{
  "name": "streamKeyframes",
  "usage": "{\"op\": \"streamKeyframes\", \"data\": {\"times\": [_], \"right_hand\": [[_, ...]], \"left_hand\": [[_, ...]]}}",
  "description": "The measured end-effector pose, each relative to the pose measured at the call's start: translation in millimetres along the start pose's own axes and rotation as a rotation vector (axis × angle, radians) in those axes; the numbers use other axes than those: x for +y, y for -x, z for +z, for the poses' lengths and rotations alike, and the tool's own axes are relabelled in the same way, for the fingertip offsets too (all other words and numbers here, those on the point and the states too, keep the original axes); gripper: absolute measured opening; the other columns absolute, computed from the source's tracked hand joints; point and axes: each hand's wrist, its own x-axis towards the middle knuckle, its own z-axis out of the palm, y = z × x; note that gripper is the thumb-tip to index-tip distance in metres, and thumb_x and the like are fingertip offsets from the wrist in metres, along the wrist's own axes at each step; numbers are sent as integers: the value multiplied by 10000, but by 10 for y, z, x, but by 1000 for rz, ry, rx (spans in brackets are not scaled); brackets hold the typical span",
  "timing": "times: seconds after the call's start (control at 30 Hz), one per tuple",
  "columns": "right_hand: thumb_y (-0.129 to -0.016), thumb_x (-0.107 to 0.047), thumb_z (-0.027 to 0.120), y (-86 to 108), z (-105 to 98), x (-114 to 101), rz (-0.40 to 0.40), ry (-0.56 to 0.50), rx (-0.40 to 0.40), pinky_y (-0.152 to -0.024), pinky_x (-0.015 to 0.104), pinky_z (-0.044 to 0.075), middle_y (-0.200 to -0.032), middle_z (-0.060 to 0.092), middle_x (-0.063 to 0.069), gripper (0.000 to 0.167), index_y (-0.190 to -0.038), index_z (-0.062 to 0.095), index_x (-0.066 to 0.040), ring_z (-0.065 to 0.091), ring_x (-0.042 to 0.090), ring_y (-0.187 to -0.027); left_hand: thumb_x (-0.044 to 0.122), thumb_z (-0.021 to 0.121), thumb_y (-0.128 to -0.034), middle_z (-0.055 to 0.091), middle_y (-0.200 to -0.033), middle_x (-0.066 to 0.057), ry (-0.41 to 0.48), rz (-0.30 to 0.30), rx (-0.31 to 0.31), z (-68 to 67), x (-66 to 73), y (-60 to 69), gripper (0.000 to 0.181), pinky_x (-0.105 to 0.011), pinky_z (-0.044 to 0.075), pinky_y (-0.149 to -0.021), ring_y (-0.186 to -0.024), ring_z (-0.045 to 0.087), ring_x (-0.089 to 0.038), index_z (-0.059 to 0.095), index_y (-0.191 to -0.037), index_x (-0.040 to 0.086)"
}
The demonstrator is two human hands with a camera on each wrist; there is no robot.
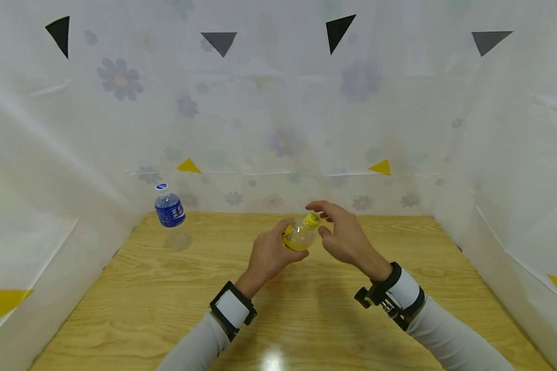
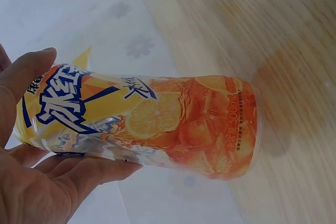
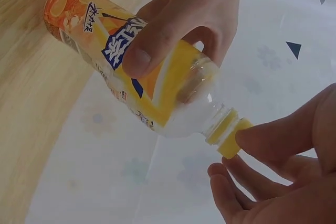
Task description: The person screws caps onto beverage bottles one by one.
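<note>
An iced tea bottle (image 1: 299, 235) with a yellow cap (image 1: 312, 221) stands near the middle of the table. My left hand (image 1: 270, 251) grips its upper body, thumb on one side and fingers round the other. In the left wrist view, the bottle's orange lower part (image 2: 210, 124) carries printed lemon slices and ice. Its clear neck and shoulder show in the right wrist view, where the cap (image 3: 234, 139) lies by the right thumb. My right hand (image 1: 348, 238) is beside the cap, fingers loosely bent around it, with a small gap visible in the head view.
A clear water bottle (image 1: 170, 211) with a blue label and white cap stands at the table's back left. The wooden table (image 1: 204, 288) is bounded by pale flowered sheeting (image 1: 269, 103) at the back and sides, marked with black, grey and yellow triangles.
</note>
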Motion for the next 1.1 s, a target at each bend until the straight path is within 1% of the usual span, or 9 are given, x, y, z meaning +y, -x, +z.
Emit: {"op": "streamKeyframes", "data": {"times": [0.17,0.37,0.5,0.7,0.83,0.93,1.1], "right_hand": [[-930,90,572,-10,23,7,-12,5,16,-932,507,544,-1289,665,133,371,-1260,660,-55,643,334,-1106],[-923,90,592,-7,25,6,-23,19,29,-897,500,554,-1246,676,148,349,-1244,665,-25,649,327,-1060],[-942,-3,637,-3,29,12,-10,23,35,-882,508,545,-1166,687,158,286,-1227,666,-7,648,326,-1018],[-955,-187,705,-13,46,26,35,59,59,-824,486,533,-1011,683,142,229,-1094,686,-6,639,309,-930],[-964,-246,704,-16,57,51,59,67,68,-800,473,532,-978,677,129,245,-1041,674,-16,639,313,-907],[-973,-269,694,-20,64,74,67,69,70,-794,469,527,-962,671,120,257,-1029,666,-20,636,323,-906],[-983,-299,680,-30,63,88,67,80,61,-783,454,519,-953,666,110,273,-1026,663,-29,625,295,-895]], "left_hand": [[352,883,-779,739,-1106,-71,2,3,1,1,8,-1,721,-354,566,-706,-910,723,-222,573,-1403,169],[381,875,-784,738,-1100,-59,-10,9,1,7,4,-3,726,-331,558,-699,-903,720,-206,570,-1405,164],[378,877,-781,738,-1101,-62,-7,6,1,10,4,3,736,-337,557,-700,-903,718,-210,570,-1409,146],[380,880,-778,739,-1084,-55,-14,0,4,11,5,11,731,-336,554,-697,-891,715,-207,574,-1402,154],[374,880,-779,740,-1066,-54,-11,3,5,10,6,13,725,-328,546,-684,-873,712,-203,573,-1400,163],[374,880,-779,742,-1069,-66,-8,1,4,10,5,11,726,-327,544,-681,-871,711,-204,572,-1401,163],[380,878,-780,741,-1089,-84,-9,-5,1,4,12,6,731,-338,550,-689,-884,714,-218,569,-1405,161]]}}
